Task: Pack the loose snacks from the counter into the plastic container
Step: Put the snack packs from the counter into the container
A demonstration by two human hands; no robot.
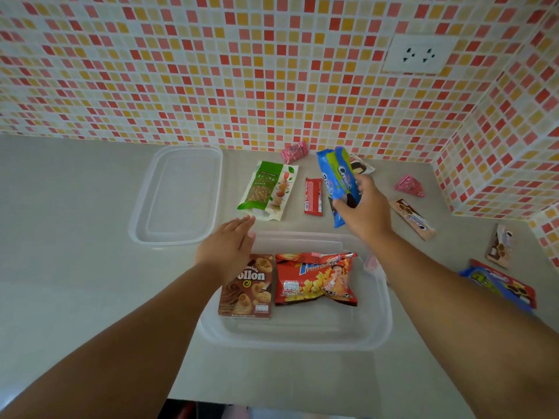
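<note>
Above the desk, right hand gripping two Oreo packs, lifted clear. Left hand flat, fingers straight, over the plastic container rim. Inside it: Collon box, red chip bag. Lid lying beside, nut pouch just beyond.

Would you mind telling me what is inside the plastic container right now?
In the plastic container: a brown biscuit box and a red chip bag. Anything beneath them is covered.

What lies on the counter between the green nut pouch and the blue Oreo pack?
In the head view, one small red snack bar lies between the pouch and pack.
</note>
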